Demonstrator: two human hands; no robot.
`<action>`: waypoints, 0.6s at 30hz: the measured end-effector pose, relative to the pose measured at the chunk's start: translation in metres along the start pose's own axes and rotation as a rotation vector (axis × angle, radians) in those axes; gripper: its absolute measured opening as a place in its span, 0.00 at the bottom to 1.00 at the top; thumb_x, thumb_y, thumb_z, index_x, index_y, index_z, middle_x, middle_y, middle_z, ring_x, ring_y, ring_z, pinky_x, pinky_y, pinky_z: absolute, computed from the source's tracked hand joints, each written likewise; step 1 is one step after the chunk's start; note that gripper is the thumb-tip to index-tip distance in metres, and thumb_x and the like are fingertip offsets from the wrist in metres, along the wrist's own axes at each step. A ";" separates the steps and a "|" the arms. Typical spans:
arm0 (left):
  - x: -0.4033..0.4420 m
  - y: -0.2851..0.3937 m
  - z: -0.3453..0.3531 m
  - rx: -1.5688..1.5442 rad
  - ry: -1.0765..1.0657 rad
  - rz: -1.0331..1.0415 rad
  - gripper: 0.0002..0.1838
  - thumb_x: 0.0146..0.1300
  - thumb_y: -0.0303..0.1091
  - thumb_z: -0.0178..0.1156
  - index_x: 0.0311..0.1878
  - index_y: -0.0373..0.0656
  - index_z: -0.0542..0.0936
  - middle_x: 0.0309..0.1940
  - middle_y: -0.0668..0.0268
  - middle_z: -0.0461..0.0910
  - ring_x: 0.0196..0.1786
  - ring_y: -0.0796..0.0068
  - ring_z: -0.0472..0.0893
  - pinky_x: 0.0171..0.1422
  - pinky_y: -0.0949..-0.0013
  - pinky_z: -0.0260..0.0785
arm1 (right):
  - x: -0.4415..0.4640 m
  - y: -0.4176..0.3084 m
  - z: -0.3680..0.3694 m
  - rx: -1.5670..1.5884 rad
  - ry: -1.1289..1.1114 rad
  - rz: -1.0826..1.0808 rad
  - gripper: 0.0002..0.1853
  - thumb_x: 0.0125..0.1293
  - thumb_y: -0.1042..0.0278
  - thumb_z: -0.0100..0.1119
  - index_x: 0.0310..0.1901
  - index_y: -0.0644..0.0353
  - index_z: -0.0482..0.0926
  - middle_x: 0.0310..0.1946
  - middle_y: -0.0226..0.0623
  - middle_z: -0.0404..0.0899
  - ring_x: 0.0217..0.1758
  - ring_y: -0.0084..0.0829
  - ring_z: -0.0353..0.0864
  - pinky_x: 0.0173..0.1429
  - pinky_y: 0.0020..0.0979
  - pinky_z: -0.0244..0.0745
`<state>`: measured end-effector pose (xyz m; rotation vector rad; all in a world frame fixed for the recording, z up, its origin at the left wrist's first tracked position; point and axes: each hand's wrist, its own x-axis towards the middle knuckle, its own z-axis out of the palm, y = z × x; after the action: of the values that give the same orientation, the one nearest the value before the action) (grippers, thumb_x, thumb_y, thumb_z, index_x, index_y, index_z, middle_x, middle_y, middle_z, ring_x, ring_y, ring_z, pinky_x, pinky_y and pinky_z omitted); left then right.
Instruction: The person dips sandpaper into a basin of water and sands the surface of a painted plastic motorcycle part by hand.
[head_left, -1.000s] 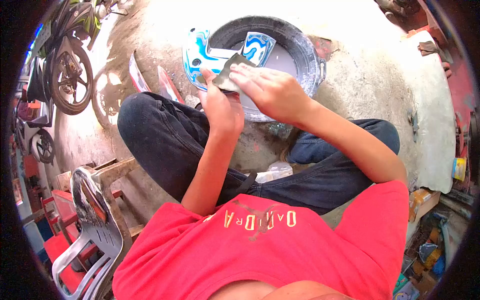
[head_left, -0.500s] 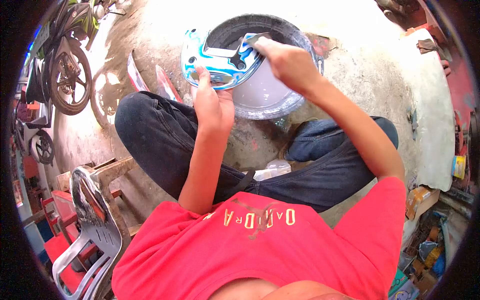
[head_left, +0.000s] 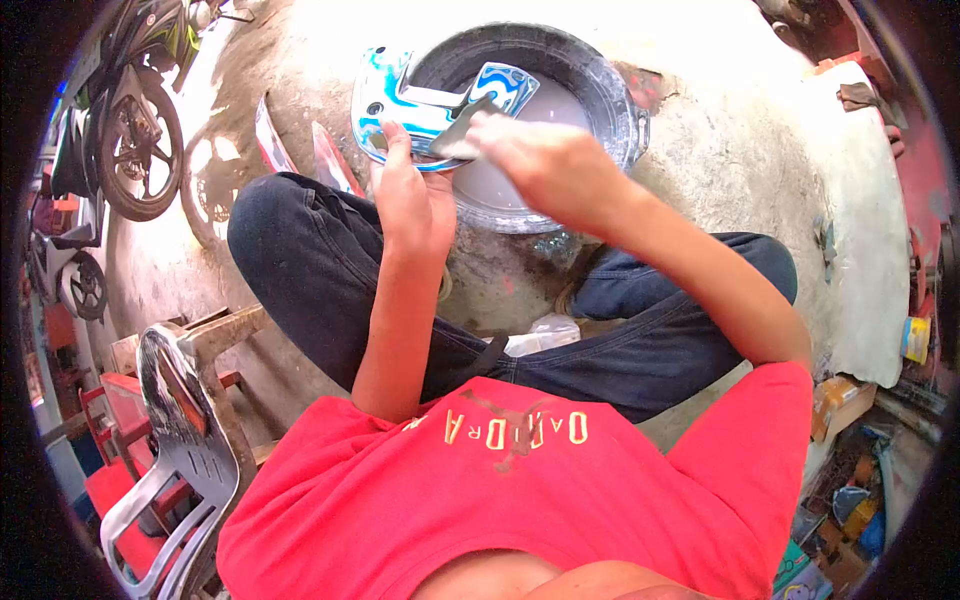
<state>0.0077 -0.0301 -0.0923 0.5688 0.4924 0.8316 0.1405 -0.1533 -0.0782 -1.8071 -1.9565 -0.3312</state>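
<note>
A U-shaped blue-and-white motorcycle body part (head_left: 392, 105) with bolt holes is tilted over the left side of a dark basin (head_left: 622, 110) of cloudy water. My left hand (head_left: 412, 195) grips its near edge, thumb on top and the other fingers underneath. In my right hand (head_left: 545, 165) a dark grey sheet of sandpaper (head_left: 462, 132) is pinched and laid against the near right part of the piece. Motion blurs my right fingertips slightly.
Two red-and-white panels (head_left: 335, 160) lie on the concrete floor left of the basin. A motorcycle wheel (head_left: 142, 145) stands farther left. Near my left side is a grey plastic part (head_left: 190, 470) beside a wooden frame (head_left: 225, 335). A long pale panel (head_left: 868, 230) lies on the right.
My right hand has slid the sandpaper left and toward me, from the part's right arm to its near section. My left hand and the part have shifted slightly left.
</note>
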 end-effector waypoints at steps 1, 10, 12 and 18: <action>0.003 -0.001 -0.001 -0.010 0.012 0.011 0.19 0.80 0.38 0.46 0.69 0.43 0.65 0.61 0.59 0.74 0.62 0.63 0.78 0.65 0.51 0.75 | 0.002 -0.006 -0.003 -0.011 0.027 -0.043 0.17 0.67 0.73 0.52 0.56 0.57 0.81 0.54 0.42 0.84 0.56 0.36 0.85 0.58 0.37 0.81; -0.005 -0.002 0.013 0.062 0.136 0.101 0.20 0.80 0.38 0.45 0.70 0.43 0.63 0.63 0.58 0.73 0.63 0.63 0.77 0.65 0.50 0.74 | 0.003 0.023 0.008 0.015 -0.052 0.014 0.18 0.66 0.75 0.51 0.56 0.57 0.81 0.53 0.46 0.84 0.53 0.40 0.86 0.57 0.38 0.81; -0.005 -0.001 0.013 0.043 0.117 0.096 0.20 0.80 0.38 0.46 0.70 0.43 0.63 0.63 0.58 0.73 0.63 0.62 0.77 0.65 0.51 0.74 | 0.002 0.022 0.011 0.053 -0.004 -0.044 0.18 0.66 0.75 0.51 0.57 0.56 0.81 0.52 0.45 0.84 0.53 0.39 0.86 0.57 0.38 0.81; -0.001 -0.005 0.013 0.100 0.118 0.189 0.21 0.79 0.38 0.49 0.69 0.41 0.64 0.60 0.60 0.74 0.60 0.65 0.78 0.63 0.55 0.75 | -0.031 0.132 0.038 0.062 -0.374 0.529 0.15 0.72 0.60 0.51 0.53 0.55 0.82 0.45 0.54 0.84 0.50 0.56 0.82 0.55 0.52 0.76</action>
<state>0.0182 -0.0371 -0.0854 0.6686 0.5968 1.0284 0.2653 -0.1480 -0.1425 -2.3772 -1.5858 0.2523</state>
